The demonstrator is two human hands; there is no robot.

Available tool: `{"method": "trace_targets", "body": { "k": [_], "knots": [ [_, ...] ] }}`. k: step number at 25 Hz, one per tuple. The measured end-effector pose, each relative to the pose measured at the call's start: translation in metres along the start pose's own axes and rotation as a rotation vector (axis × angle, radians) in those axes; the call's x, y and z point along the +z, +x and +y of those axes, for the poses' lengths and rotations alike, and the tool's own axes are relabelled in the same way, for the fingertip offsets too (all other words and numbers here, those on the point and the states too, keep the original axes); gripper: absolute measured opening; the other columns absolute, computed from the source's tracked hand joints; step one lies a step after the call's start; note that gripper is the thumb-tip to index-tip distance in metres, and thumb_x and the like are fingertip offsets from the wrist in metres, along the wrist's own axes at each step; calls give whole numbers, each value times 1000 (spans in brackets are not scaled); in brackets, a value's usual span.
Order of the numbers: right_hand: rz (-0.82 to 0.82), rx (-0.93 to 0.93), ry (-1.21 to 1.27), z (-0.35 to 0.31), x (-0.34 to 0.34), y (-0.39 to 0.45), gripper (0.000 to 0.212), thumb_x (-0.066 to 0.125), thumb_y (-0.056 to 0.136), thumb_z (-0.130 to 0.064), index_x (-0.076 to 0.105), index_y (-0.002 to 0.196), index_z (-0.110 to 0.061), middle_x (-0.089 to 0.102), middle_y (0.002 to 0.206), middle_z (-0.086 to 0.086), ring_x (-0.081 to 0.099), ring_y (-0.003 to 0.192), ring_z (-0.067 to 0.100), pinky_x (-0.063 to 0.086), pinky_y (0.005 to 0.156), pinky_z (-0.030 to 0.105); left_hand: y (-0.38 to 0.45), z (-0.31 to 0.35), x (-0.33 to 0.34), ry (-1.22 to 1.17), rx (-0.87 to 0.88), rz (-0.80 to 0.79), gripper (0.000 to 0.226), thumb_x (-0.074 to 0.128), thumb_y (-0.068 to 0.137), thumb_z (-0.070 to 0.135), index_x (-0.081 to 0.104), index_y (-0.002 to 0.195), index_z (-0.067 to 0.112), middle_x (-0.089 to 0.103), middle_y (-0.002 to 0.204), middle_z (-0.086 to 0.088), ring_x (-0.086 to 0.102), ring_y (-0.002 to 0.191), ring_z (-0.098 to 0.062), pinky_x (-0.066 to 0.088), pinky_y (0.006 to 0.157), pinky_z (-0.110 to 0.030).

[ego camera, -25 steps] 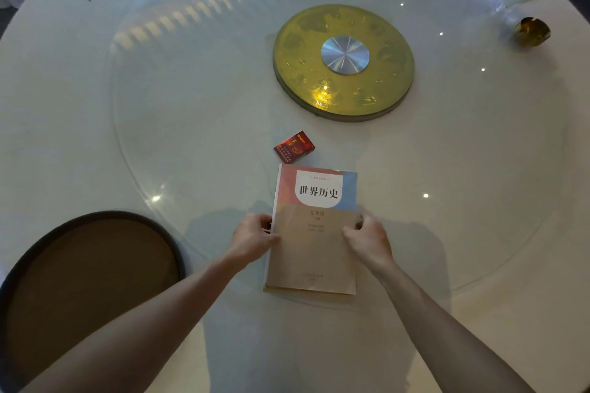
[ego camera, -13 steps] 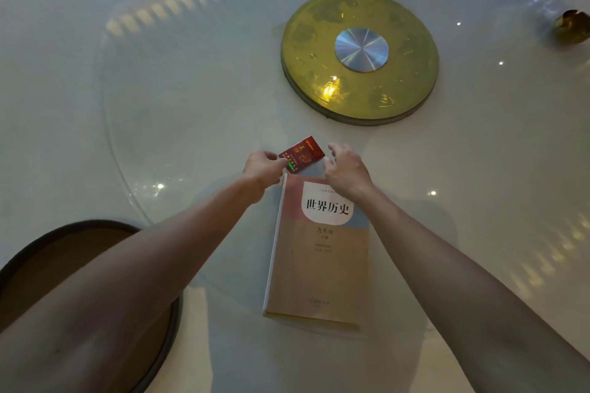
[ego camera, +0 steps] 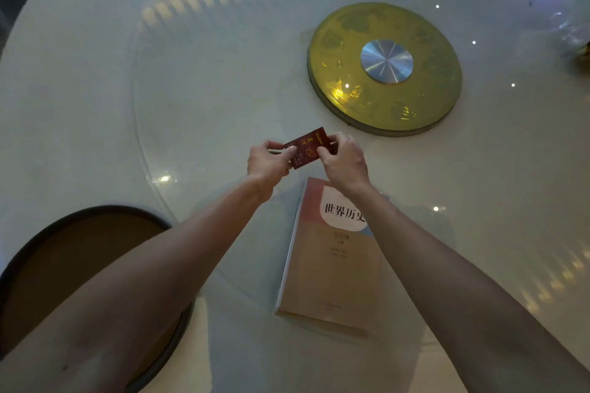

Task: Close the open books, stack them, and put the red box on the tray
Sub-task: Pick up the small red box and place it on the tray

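Red box (ego camera: 308,147) now lifted, tilted diagonally

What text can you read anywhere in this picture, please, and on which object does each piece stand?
"世界历史", last character partly hidden by the right forearm: cover of the closed book.
Smaller lines lower on that cover: too blurred to read.
Gold lettering on the red box, held by both hands: too small to read.

Dim light is washing everything; ceiling lamps are glinting off the glass tabletop (ego camera: 198,80), edges bending, perhaps slightly blurring.
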State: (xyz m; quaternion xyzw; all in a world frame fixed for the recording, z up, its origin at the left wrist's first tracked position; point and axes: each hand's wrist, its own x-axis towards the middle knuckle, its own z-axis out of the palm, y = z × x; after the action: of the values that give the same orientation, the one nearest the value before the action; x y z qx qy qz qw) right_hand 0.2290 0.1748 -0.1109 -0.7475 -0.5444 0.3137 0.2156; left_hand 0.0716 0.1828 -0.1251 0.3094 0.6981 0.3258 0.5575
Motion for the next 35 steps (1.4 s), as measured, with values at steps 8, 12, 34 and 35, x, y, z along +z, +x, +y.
{"method": "trace_targets", "body": {
  "k": [8,12,34,35],
  "knots": [
    [-249,-147,-52,-83,81,-67,32,68,95,-26,65,124,-13,68,116,9,66,106,25,56,95,44,-55,-52,-136,-112,-34,213,22,77,87,21,61,99,10,73,96,-13,74,81,-26,61,73,-40],
    [-379,-221,-79,-118,144,-124,31,68,95,-23,65,125,-16,69,114,9,65,104,24,56,94,44,-84,-104,-213,-124,-95,339,20,77,87,20,63,98,13,73,99,-12,75,82,-25,64,75,-43],
    [-613,-176,-258,-142,205,-213,51,58,101,-37,56,147,-15,61,145,7,57,133,24,51,110,45,-133,-176,-310,427,-135,354,49,70,87,35,54,130,16,56,125,-6,59,108,-22,48,82,-32],
    [-593,-188,-270,-141,194,-210,51,56,101,-37,57,147,-15,61,146,8,57,134,24,49,112,45,-132,-166,-307,489,-64,361,50,69,88,37,54,131,16,54,127,-7,58,112,-23,49,84,-33]
  ]
}}
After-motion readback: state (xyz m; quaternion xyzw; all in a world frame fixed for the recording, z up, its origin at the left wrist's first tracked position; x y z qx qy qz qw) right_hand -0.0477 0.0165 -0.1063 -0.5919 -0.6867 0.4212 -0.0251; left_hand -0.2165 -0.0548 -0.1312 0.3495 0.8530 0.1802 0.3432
